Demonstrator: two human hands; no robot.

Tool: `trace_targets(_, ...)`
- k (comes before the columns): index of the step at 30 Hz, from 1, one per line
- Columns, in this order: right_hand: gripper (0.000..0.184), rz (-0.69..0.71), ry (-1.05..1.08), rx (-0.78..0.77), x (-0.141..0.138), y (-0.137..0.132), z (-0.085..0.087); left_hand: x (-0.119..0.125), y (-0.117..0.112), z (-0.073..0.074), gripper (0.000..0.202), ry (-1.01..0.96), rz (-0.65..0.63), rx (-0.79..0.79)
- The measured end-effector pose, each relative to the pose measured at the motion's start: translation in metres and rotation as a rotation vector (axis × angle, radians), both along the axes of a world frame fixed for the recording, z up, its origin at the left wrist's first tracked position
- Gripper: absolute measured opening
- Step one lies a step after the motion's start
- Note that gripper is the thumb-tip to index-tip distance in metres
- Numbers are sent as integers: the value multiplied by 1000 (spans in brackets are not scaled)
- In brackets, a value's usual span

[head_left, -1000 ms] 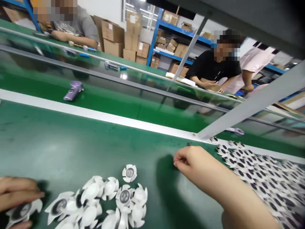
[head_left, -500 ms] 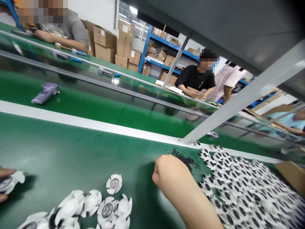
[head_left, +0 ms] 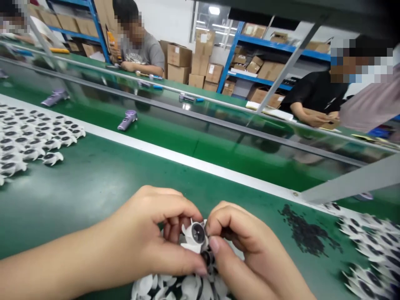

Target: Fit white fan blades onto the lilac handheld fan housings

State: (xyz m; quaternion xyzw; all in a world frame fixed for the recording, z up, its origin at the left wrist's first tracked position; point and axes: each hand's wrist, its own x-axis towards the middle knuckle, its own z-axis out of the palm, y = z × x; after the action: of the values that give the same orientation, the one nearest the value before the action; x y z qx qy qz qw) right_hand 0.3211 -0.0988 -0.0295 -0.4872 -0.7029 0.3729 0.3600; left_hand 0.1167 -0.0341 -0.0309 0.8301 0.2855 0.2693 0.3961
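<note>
White fan rotor, btm ctr of frame: L hand has it pinched, thumb & fingers; R hand w/ fingertips at its rim, can't tell if gripping. Rotor pile, btm edge; black bits, lower R; purple device, upper L.

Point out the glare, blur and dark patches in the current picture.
Head view: pale glare on the green table at left; head view: a bright reflection in the glossy strip beyond the conveyor; head view: white fans at lower right look soft; head view: the upper right corner nearly black.
</note>
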Motion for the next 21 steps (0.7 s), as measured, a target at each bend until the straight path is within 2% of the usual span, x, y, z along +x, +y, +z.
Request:
trace_targets(3, 15, 32, -57, 56, -7, 1, -7, -2, 0, -3, 34, -8, -16, 28)
trace_targets(10, 18, -49, -62, 98, -12, -2, -14, -6, -1, -8, 28, -23, -38, 151)
trace_targets(16, 21, 60, -147, 249, -9, 4, -15, -6, 4, -11, 27, -46, -28, 179)
trace_targets(21, 25, -46, -266, 389, -15, -4, -16, -9, 4, -14, 28, -43, -8, 170)
